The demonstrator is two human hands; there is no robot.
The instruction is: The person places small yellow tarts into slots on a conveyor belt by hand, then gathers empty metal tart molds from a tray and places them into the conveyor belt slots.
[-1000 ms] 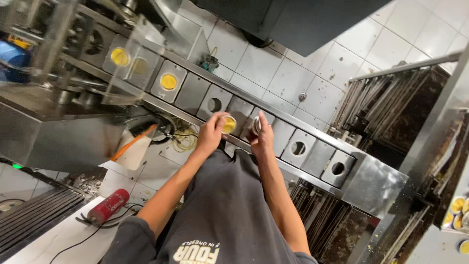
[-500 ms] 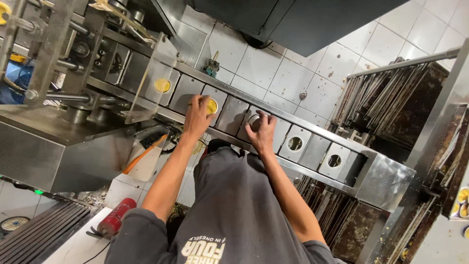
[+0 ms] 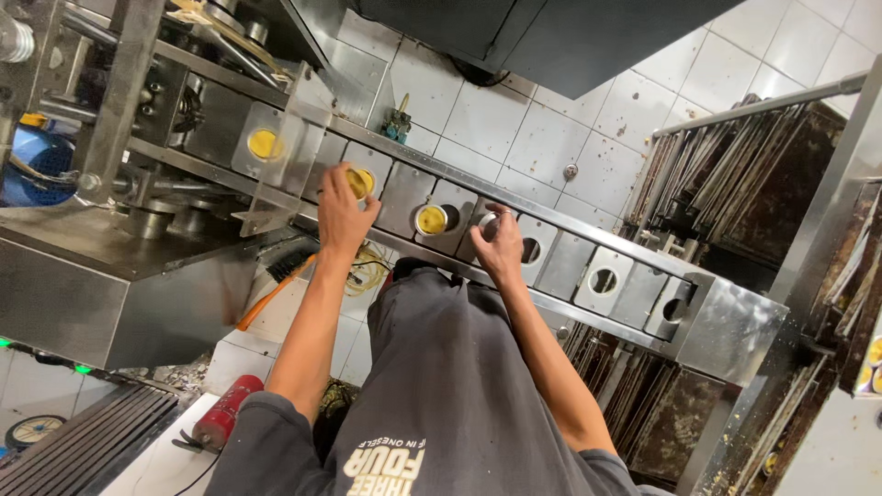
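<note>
Two hands reach out over a steel conveyor (image 3: 634, 317) of square plates, each plate cut with a round hole, seen from the head camera. The left hand (image 3: 342, 213) is curled around a small yellow-filled cup (image 3: 359, 182), fingertips pinching its rim at one hole. The right hand (image 3: 501, 246) is closed over a silvery cup (image 3: 489, 220) at a hole further along; how tightly it grips I cannot tell. Between the two hands another yellow cup (image 3: 430, 219) sits in its plate, and one more yellow cup (image 3: 263, 143) sits beyond the left hand, under a clear guard of the steel machine (image 3: 83, 276). To the right of the right hand the holes stand unfilled. White wall tiles (image 3: 542, 138) back the line, with dark stacked trays (image 3: 735, 193) at the right. A red cylinder (image 3: 223, 418) lies low on the left.
</note>
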